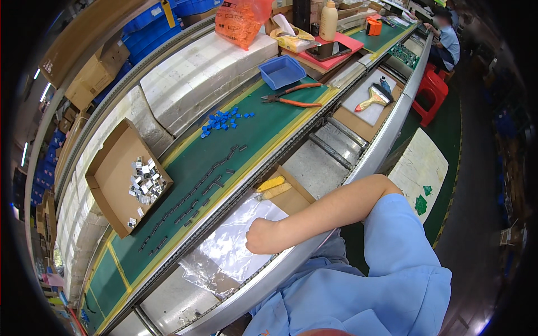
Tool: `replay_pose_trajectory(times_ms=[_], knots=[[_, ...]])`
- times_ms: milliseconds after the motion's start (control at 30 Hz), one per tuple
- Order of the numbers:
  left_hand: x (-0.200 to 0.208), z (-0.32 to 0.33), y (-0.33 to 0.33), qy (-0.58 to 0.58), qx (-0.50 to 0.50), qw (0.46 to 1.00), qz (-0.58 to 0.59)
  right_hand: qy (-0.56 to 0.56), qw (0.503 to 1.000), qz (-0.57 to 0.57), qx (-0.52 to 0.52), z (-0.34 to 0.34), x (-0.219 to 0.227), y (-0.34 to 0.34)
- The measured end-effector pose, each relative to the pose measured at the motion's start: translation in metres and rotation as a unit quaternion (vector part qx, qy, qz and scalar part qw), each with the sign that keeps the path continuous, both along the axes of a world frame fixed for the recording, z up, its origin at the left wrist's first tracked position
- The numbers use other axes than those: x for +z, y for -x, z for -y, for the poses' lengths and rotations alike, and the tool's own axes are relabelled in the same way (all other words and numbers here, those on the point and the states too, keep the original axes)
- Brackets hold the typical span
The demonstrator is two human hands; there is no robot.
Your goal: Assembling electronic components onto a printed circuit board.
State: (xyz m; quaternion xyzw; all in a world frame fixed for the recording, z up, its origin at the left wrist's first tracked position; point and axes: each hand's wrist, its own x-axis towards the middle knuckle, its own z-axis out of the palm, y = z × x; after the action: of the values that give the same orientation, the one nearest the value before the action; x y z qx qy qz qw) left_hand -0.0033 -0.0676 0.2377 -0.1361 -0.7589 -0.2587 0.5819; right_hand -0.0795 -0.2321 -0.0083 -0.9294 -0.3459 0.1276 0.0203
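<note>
My right hand (pixel 263 236) is curled into a fist on a clear plastic bag (pixel 227 246), which lies over cardboard on the conveyor. The inside of the fist is hidden, so I cannot make out whether it holds anything. My left hand is out of view. Just beyond the fist, two yellow-handled tools (pixel 273 187) rest on a cardboard piece (pixel 297 199). On the green mat (pixel 188 162) past the conveyor rail are rows of small dark strips (pixel 196 187) and a scatter of small blue pieces (pixel 224 121).
A cardboard tray (pixel 115 168) holds small silvery blocks (pixel 148 182). Orange-handled pliers (pixel 297 94) lie near a blue bin (pixel 282 71). Farther right are a brush (pixel 375 97), a phone (pixel 329 50) and a red stool (pixel 428 92) with a seated person (pixel 446 42).
</note>
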Motion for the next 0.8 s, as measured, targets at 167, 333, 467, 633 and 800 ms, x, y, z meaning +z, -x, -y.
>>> replay_pose_trajectory(times_ms=[167, 333, 467, 633, 800], knots=[[-0.0019, -0.001, 0.0004, -0.006, -0.006, 1.0, -0.006, 0.012, 1.0, -0.007, -0.001, -0.0013, 0.0018, -0.0012], [-0.0026, 0.0024, 0.0008, -0.012, -0.022, 1.0, -0.01, 0.002, 1.0, 0.0, 0.006, -0.0014, -0.0027, -0.0012], [-0.0041, 0.0018, 0.001, -0.019, -0.025, 0.999, -0.016, 0.017, 1.0, -0.017, 0.014, -0.0015, 0.0051, -0.0015], [-0.0068, -0.0023, 0.0039, -0.024, -0.017, 0.999, -0.026, -0.001, 1.0, 0.013, -0.001, 0.0, -0.0006, 0.0019], [-0.0075, -0.0041, 0.0029, -0.036, -0.021, 0.999, -0.032, 0.007, 1.0, 0.007, 0.008, 0.0, 0.0002, -0.0008]])
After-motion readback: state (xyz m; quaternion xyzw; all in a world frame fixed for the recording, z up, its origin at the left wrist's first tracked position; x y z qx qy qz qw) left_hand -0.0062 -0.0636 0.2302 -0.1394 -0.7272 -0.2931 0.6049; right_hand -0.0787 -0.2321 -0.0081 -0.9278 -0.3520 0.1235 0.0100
